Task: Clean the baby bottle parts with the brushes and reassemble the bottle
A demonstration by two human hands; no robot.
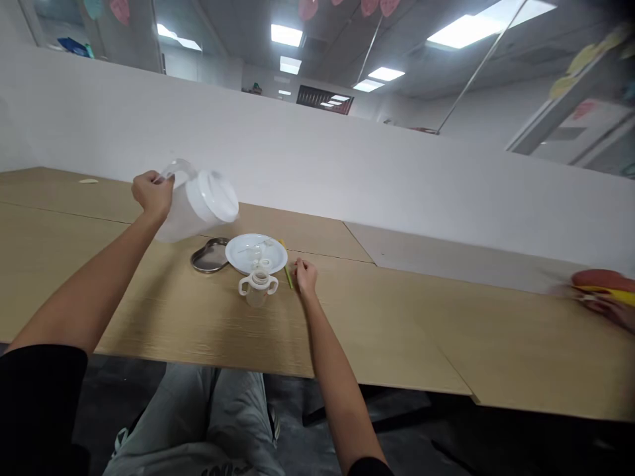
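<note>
My left hand (153,193) is closed round the handle of a white lidded plastic pitcher (198,203), held tilted above the wooden table (397,330). Below it lie a small metal tray (210,256) and a white plate (256,253) with small clear parts on it. In front of the plate stands a clear two-handled baby cup (258,288). My right hand (304,276) rests on the table just right of the cup, fingers curled, next to a thin yellow-green stick (287,270).
A white partition wall (347,172) runs along the table's far edge. At the far right edge, another person's hand (612,309) is blurred beside red and yellow objects (602,285). My legs show below the table's near edge.
</note>
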